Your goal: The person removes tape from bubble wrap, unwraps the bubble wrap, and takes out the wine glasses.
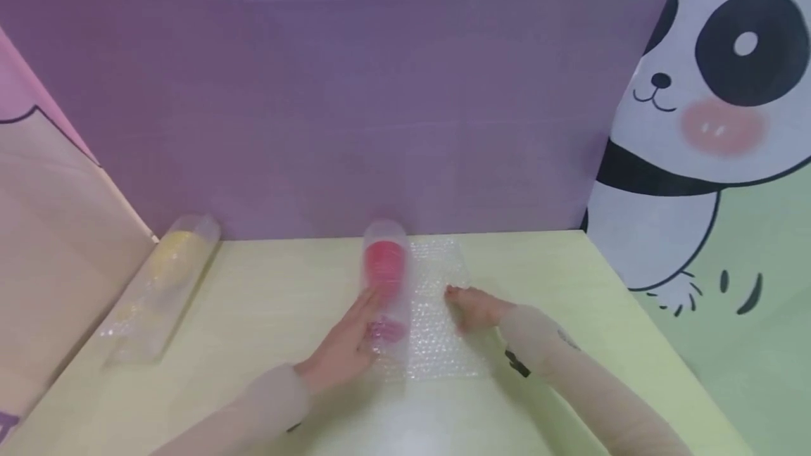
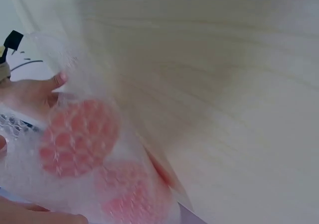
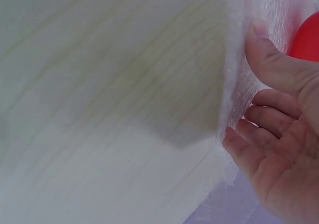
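A red round object (image 1: 385,262) and a small pink-purple piece (image 1: 388,329) lie inside clear bubble wrap (image 1: 437,329), partly rolled over them. My left hand (image 1: 342,347) rests along the roll's left side, fingers extended toward the back. At the sheet's right edge is my right hand (image 1: 478,307). The right wrist view shows that hand (image 3: 284,134) with its thumb apart from the fingers and fingertips at the raised wrap edge (image 3: 232,84). Through the bubbles in the left wrist view show a red disc (image 2: 82,137) and paler pink shapes (image 2: 132,194).
Another bubble-wrapped bundle (image 1: 167,287), yellowish inside, lies at the table's left edge. The pale wooden table (image 1: 266,280) meets a purple backdrop (image 1: 355,104) behind. A panda-printed sheet (image 1: 671,231) hangs on the right, and a pale panel (image 1: 51,245) stands on the left.
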{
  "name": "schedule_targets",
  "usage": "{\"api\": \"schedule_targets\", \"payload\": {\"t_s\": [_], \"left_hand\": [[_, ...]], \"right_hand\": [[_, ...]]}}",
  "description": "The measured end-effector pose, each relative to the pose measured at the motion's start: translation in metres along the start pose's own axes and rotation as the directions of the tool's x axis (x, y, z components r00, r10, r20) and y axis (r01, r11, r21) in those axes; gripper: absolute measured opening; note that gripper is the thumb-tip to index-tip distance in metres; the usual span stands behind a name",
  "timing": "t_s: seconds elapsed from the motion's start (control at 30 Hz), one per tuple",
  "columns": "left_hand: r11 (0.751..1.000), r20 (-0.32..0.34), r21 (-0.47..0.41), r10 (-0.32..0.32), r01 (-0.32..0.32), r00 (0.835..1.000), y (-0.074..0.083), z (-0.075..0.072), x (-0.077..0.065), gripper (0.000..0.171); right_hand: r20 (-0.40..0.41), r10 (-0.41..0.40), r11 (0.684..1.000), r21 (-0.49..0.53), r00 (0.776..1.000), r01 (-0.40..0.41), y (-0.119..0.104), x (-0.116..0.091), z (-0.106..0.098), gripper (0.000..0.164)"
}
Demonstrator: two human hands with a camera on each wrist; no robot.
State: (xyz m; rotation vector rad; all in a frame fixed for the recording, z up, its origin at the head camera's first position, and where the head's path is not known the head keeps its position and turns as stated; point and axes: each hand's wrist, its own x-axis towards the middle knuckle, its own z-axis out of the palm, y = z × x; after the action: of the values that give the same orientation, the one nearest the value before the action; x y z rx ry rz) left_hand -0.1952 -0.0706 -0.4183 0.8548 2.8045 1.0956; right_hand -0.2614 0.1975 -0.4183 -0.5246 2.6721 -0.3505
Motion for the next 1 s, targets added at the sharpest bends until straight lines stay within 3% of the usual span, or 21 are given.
{"api": "schedule_targets", "payload": {"t_s": [0.2,0.43,0.6,0.87,1.0], "left_hand": [[0.997,0.019,-0.059,-0.05,0.051,0.999,-0.016,-0.017,-0.015,0.084],[0.998,-0.025,0.003,-0.065,0.065,0.998,-0.036,-0.035,-0.033,0.084],[0.992,-0.071,-0.039,-0.126,0.124,0.989,-0.045,-0.041,-0.044,0.087],[0.966,-0.095,-0.153,-0.222,0.206,0.97,-0.056,-0.052,-0.055,0.075],[0.934,-0.065,-0.215,-0.307,0.287,0.95,-0.062,-0.058,-0.061,0.072]], "right_hand": [[0.014,0.002,1.0,0.023,1.0,-0.003,-0.002,-0.001,0.001,0.076],[0.007,-0.016,1.0,0.011,1.0,0.016,-0.002,-0.001,0.001,0.076],[0.006,-0.014,1.0,0.003,1.0,0.014,0.0,-0.001,0.001,0.075],[0.006,-0.017,1.0,-0.009,1.0,0.017,0.003,0.0,0.0,0.076],[0.005,-0.019,1.0,0.001,1.0,0.019,0.002,0.001,0.0,0.076]]}}
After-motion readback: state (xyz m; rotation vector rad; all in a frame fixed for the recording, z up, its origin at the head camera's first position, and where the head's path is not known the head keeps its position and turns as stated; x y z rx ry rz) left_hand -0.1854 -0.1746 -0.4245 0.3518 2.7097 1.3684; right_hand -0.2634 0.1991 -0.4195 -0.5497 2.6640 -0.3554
